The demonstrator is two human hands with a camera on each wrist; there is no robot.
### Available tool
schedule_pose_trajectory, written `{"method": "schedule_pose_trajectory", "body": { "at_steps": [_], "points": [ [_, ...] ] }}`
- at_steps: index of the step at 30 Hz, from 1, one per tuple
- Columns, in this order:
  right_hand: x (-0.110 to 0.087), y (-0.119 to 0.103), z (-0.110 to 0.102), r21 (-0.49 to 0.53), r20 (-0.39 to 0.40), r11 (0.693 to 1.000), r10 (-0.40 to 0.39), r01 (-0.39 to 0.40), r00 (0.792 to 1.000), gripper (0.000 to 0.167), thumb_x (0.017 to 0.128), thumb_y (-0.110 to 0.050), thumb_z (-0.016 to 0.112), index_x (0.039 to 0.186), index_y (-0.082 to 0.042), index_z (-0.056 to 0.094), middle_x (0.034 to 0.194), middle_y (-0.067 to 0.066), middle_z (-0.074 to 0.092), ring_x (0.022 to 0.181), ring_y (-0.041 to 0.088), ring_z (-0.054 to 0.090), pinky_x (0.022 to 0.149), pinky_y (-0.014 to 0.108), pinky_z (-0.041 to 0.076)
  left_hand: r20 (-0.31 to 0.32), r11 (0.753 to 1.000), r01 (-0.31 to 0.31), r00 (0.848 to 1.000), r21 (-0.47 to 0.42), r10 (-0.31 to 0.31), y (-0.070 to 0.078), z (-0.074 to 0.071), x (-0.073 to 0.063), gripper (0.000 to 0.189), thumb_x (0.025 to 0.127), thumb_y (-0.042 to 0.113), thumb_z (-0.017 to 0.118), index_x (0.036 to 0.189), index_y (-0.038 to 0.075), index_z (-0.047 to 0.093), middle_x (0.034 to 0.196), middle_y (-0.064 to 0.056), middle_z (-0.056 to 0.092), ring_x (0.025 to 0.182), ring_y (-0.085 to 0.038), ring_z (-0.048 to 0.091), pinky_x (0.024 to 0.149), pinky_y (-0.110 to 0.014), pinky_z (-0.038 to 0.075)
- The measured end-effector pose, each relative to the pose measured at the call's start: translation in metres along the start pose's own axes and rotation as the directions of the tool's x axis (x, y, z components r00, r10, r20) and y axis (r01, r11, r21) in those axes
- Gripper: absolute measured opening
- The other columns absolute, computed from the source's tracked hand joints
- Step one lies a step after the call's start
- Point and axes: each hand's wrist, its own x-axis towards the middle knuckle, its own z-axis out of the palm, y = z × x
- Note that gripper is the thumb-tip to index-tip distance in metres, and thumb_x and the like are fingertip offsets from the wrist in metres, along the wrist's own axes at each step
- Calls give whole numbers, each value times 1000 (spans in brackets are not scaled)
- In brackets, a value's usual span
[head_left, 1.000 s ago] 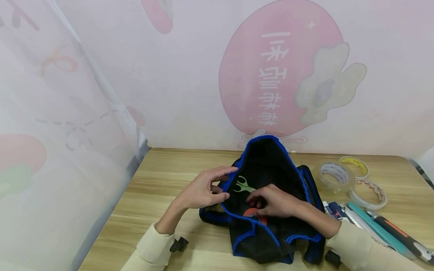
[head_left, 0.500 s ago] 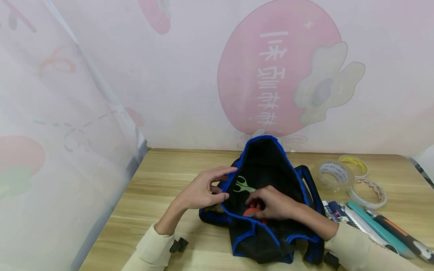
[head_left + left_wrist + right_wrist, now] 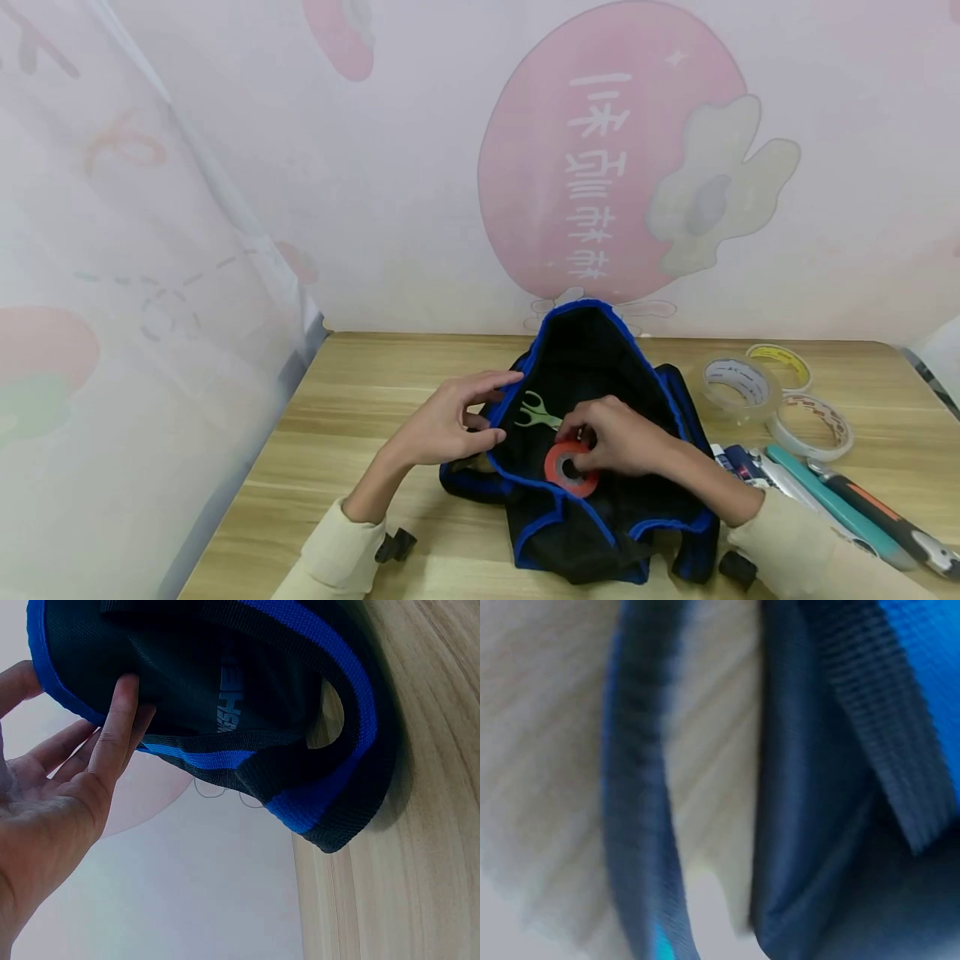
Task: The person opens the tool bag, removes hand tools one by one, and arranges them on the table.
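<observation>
A black cloth tool bag (image 3: 577, 554) with blue edging stands wide open on the wooden table. Inside it lie green-handled scissors (image 3: 537, 411), their blades hidden. My right hand (image 3: 618, 437) reaches into the bag and pinches a roll of red tape (image 3: 556, 467) with a grey core between thumb and fingers. At the bag's left rim is my left hand (image 3: 442, 422), fingers spread and nearly straight. The left wrist view shows fingertips (image 3: 124, 694) of that hand against the bag's outer side. Only bag fabric and straps fill the right wrist view, blurred, without the hand.
Right of the bag lie a clear tape roll (image 3: 708, 404), a yellow-cored roll (image 3: 801, 377) and a white roll (image 3: 838, 450). Nearer are a blue-capped tube (image 3: 742, 460), a long teal tool (image 3: 847, 510) and a black-and-orange knife (image 3: 877, 508). A printed cloth hangs behind the table.
My right hand has risen slightly and the red tape roll, mostly hidden before, now shows its face and core. My left hand has stayed at the bag's rim.
</observation>
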Motion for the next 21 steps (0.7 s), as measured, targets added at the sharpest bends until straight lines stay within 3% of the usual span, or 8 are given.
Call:
{"method": "schedule_pose_trajectory", "body": {
  "at_steps": [10,21],
  "points": [
    [-13,-10,-31,-23,-99,998,49,-51,994,23,86,-10,85,107,-19,81,101,-5,75,85,4,67,73,22,58,-8,1000,8,1000,-5,-8,-1,1,-1,72,94,3,73,161,9,49,168,-17,45,140,-43,59,91,-29,64],
    [-43,-18,-65,-30,-211,995,86,-94,974,27,85,-11,88,111,-16,81,94,-8,73,83,5,64,71,23,56,-3,1000,9,1000,-2,-9,0,1,-1,73,94,2,73,162,9,48,169,-17,43,141,-43,59,92,-29,64]
  ]
}}
